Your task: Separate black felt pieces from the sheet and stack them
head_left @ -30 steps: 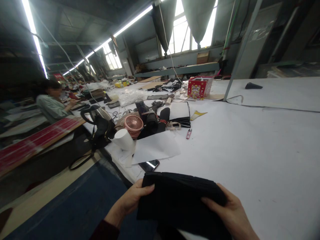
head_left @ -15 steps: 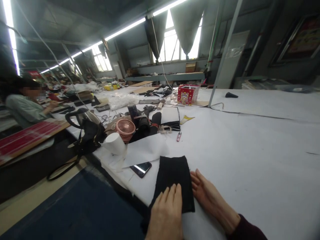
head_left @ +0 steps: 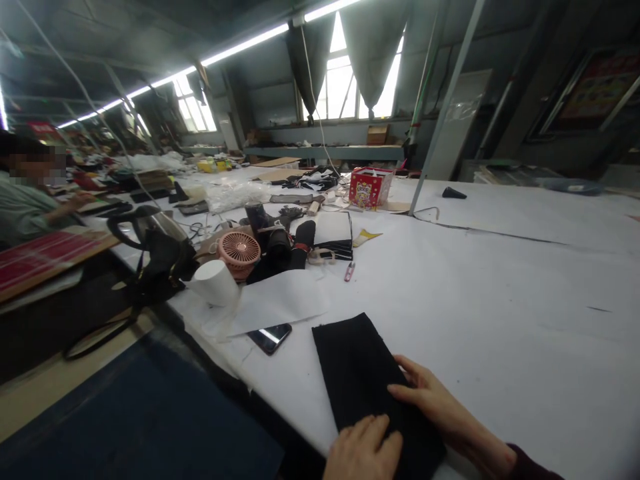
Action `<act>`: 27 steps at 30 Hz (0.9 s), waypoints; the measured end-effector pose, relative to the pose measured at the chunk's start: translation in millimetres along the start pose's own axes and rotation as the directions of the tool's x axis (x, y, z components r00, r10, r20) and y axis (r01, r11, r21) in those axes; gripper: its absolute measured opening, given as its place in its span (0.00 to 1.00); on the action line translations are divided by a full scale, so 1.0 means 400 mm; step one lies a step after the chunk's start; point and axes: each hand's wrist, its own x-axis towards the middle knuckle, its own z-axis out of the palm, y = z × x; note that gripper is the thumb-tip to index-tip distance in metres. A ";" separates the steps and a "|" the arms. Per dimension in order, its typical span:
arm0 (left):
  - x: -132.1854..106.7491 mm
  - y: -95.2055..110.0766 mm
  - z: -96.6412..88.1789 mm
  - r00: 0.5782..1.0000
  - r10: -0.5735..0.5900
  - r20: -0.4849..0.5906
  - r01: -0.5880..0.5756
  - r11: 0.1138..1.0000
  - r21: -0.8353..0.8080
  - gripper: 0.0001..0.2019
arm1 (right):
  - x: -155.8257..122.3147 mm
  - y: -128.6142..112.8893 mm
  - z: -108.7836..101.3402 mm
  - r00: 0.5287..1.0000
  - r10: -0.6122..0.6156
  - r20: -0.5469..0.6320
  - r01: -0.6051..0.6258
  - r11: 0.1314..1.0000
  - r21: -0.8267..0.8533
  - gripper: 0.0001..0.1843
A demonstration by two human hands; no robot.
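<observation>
A black piece of fabric (head_left: 365,373) lies flat on the white table (head_left: 500,307), close to its near edge. My left hand (head_left: 363,450) rests on the fabric's near end, fingers stretched flat. My right hand (head_left: 435,403) lies along the fabric's right side, fingers extended and pressing on the cloth. Neither hand grips anything.
A phone (head_left: 270,337) and a white paper sheet (head_left: 280,301) lie just left of the fabric. Farther back stand a pink fan (head_left: 239,251), a white roll (head_left: 215,282), black items, pink snips (head_left: 349,271), a red box (head_left: 369,187) and a metal post (head_left: 440,113). A person (head_left: 30,193) sits far left.
The fabric went from being held up in both hands to lying flat on the table. My hands now press on it, and the cloth has turned so that it points away to the left.
</observation>
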 end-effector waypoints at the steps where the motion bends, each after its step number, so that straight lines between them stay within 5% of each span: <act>1: 0.011 -0.023 -0.038 1.000 0.006 0.009 -0.006 0.999 -0.054 0.22 | -0.002 -0.009 -0.014 1.000 0.020 0.019 -0.020 1.000 -0.002 0.27; 5: 0.075 -0.148 -0.168 0.971 -0.236 -0.047 0.230 0.968 -0.102 0.28 | -0.016 -0.019 -0.043 0.997 0.081 -0.012 -0.081 0.996 0.040 0.26; 8: 0.137 -0.230 -0.197 0.933 -0.355 -0.051 0.351 0.933 -0.083 0.32 | -0.028 0.003 -0.033 0.991 0.117 -0.062 -0.108 0.985 0.137 0.26; 13: 0.259 -0.262 -0.178 0.962 -0.262 0.072 0.260 0.965 0.046 0.37 | -0.052 0.037 -0.003 0.989 0.099 -0.106 -0.079 0.981 0.176 0.25; 17: 0.341 -0.242 -0.169 0.950 -0.208 0.232 0.179 0.974 0.141 0.28 | -0.047 0.027 -0.049 0.991 0.105 -0.085 -0.117 0.983 -0.141 0.24; 19: 0.363 -0.237 -0.166 0.939 -0.218 0.265 0.181 0.971 0.159 0.25 | -0.024 0.006 -0.088 0.988 0.038 -0.148 -0.106 0.868 -0.485 0.23; 22: 0.373 -0.236 -0.160 0.933 -0.237 0.271 0.194 0.965 0.173 0.28 | 0.046 -0.036 -0.125 0.954 -0.257 -0.151 -0.014 0.469 -0.883 0.26; 24: 0.369 -0.237 -0.156 0.937 -0.230 0.262 0.192 0.968 0.163 0.29 | 0.113 -0.059 -0.122 0.935 -0.354 -0.013 0.081 0.248 -0.965 0.32; 27: 0.352 -0.237 -0.154 0.953 -0.190 0.234 0.163 0.978 0.129 0.25 | 0.212 -0.073 -0.093 0.944 -0.294 0.151 0.189 0.107 -0.976 0.36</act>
